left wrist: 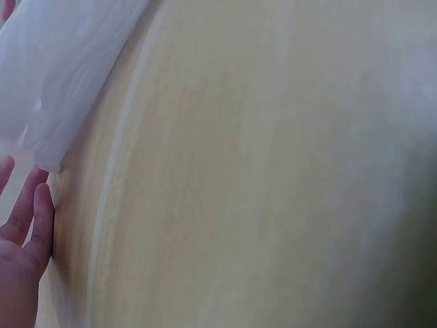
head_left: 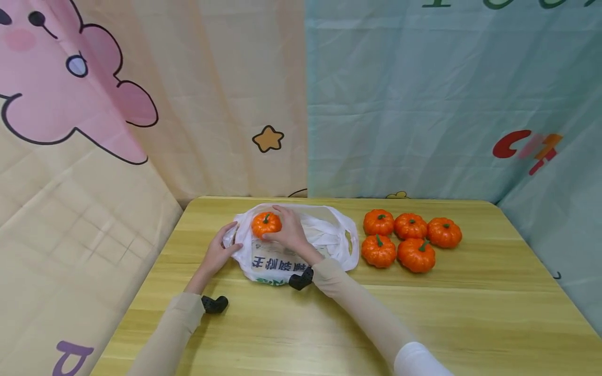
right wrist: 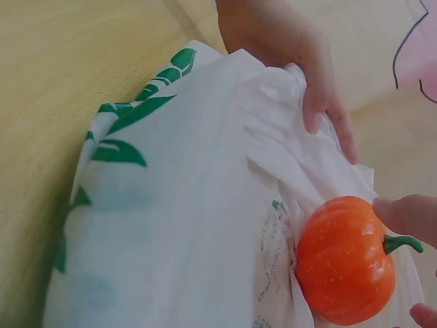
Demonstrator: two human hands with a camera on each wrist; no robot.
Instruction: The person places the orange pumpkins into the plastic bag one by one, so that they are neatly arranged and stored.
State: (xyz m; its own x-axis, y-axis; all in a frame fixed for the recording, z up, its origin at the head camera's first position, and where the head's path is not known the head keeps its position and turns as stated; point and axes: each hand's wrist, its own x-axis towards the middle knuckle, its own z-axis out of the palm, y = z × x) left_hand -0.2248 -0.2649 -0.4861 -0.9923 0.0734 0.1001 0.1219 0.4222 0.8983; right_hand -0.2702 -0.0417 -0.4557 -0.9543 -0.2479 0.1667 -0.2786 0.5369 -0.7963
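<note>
Clock directions as read from the person's side of the table. One orange mini pumpkin [head_left: 266,224] sits at the mouth of a white plastic carrier bag [head_left: 329,263], toward 10 o'clock of the bag's centre. Its green stem [right wrist: 403,243] shows clearly in the right-wrist view; bag film borders its skin there. I cannot tell whether the pumpkin's underside rests on the bag.

Right hand [head_left: 290,232]: grips this pumpkin, thumb on the near side, fingers on the far side. Left hand [head_left: 219,252]: at the bag's 9 o'clock edge, thumb and fingers against the rim film; I cannot tell whether they pinch it. The two hands are apart, with the pumpkin between them.

Bag lies on the table, one handle loop at 3 o'clock, dark characters on its near half, green leaf print [right wrist: 140,113] on its outside.

At 3 o'clock from the bag, five more orange mini pumpkins [head_left: 378,251] stand close together: three in the far row, two in the near row, all with green stems.

Each wrist carries a small black device [head_left: 215,304]. Sleeves [head_left: 362,297] are beige. Table [head_left: 305,334] has a yellowish wood grain. Beyond it, at 12 o'clock, hangs a printed backdrop [head_left: 226,104], beige then blue-green, with an orange star [head_left: 268,139].
</note>
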